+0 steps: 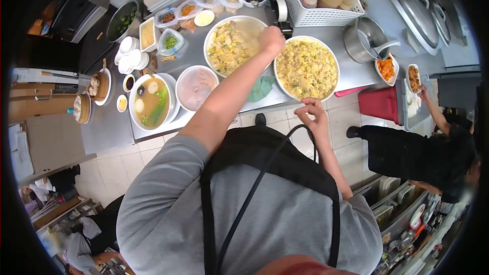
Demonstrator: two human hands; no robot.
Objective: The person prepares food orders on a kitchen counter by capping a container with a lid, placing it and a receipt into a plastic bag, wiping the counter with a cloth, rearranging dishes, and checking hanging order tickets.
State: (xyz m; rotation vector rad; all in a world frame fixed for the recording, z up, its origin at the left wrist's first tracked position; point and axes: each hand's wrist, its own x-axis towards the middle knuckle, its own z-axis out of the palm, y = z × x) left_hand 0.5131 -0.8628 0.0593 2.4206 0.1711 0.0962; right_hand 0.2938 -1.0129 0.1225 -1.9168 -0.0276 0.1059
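Observation:
My left hand is closed in a fist above the right side of a large white bowl of fried rice. Whatever its fingers may hold is hidden. Beside it stands a second large bowl of fried rice, full and level. My right hand has thumb and fingers bent together at the near rim of this second bowl; anything between the fingertips is too small to make out. Under my left forearm, a crumpled green cloth lies on the steel counter. A round tub with pinkish contents sits left of that forearm.
A soup bowl, stacked small white dishes and bagged ingredients stand left. Behind are a white basket of sauce bottles and a metal pot. Right, a co-worker's hand touches a small dish near a red bin.

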